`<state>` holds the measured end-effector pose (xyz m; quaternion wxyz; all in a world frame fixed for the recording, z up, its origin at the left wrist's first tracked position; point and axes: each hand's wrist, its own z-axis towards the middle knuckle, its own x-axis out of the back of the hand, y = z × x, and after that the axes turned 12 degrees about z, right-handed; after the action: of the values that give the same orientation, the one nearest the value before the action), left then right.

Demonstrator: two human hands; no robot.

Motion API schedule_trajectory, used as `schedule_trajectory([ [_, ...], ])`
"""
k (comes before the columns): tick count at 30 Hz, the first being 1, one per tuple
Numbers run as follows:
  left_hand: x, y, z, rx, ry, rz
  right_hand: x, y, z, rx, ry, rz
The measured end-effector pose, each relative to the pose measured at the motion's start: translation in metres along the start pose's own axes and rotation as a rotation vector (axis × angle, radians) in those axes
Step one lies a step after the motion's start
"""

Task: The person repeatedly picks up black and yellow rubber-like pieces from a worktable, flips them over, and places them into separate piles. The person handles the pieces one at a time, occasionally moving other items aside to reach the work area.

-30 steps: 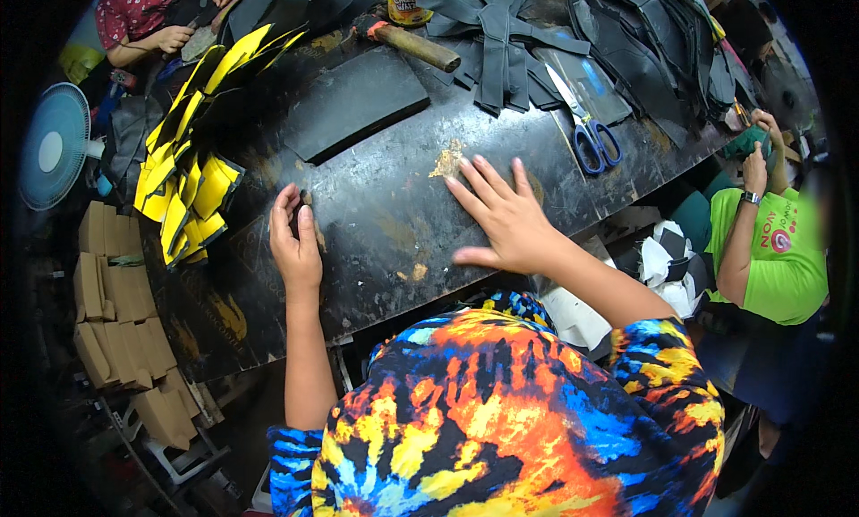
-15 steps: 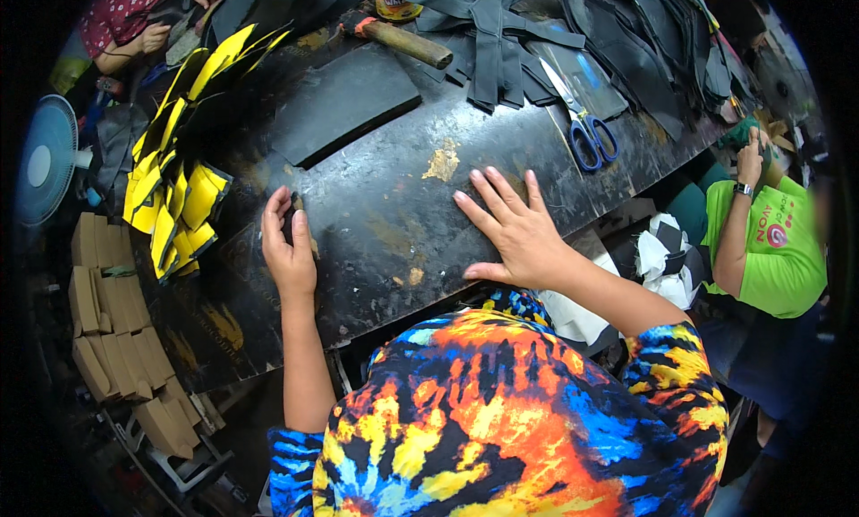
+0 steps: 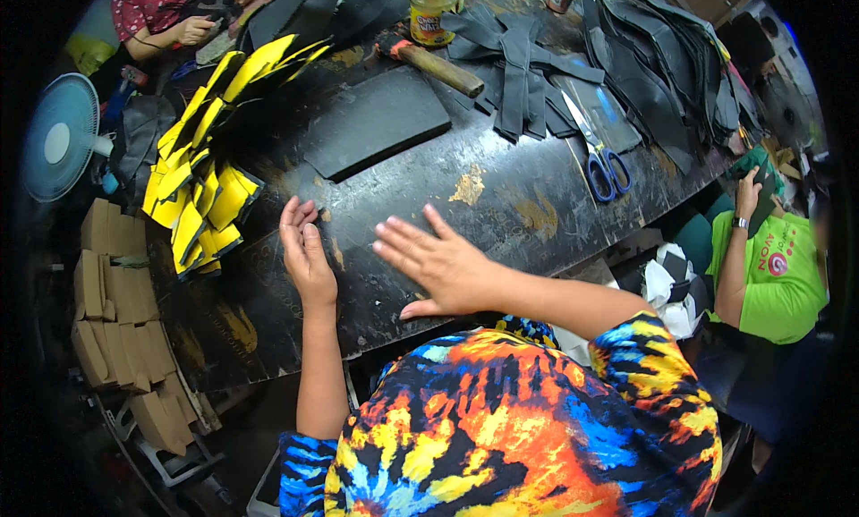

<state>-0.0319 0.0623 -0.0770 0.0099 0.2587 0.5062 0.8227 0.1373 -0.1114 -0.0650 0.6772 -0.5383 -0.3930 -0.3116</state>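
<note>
My right hand (image 3: 440, 265) is palm down over the worn black tabletop (image 3: 394, 204), fingers spread, holding nothing. To its left, my left hand (image 3: 309, 256) rests on its side near the table's front, its fingers loosely curved and the thumb apart. I see nothing between those fingers. Beyond both hands lies a flat black slab (image 3: 380, 123). A wooden-handled hammer (image 3: 438, 68) is behind the slab. Blue-handled scissors (image 3: 601, 159) lie farther right, away from my right hand. Left of my left hand stands a fanned stack of yellow-and-black pieces (image 3: 201, 190).
Black strips (image 3: 519, 70) and layered black sheets (image 3: 658, 65) cover the far right. A yellow-lidded tub (image 3: 432, 14) stands behind the hammer. Folded brown cardboard pieces (image 3: 125, 302) and a blue fan (image 3: 61, 137) are at left. Co-workers sit at far left and at right in a green shirt (image 3: 769, 258).
My right hand has slid left across the table toward my left hand. My left hand stays in nearly the same spot. The whole view has shifted slightly.
</note>
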Motion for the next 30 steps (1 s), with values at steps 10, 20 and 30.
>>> schedule_trajectory([
  [10, 0.007, -0.005, -0.003, 0.058, 0.009, 0.071, 0.104, 0.02, -0.054, -0.271, -0.439, 0.576],
  [20, -0.063, 0.046, -0.017, -0.145, -0.13, 0.028, 0.013, 0.014, 0.002, -0.121, 0.035, 0.06],
  [30, -0.065, 0.1, -0.037, -0.743, -0.373, 0.298, 0.056, 0.029, 0.015, -0.157, 0.166, 1.532],
])
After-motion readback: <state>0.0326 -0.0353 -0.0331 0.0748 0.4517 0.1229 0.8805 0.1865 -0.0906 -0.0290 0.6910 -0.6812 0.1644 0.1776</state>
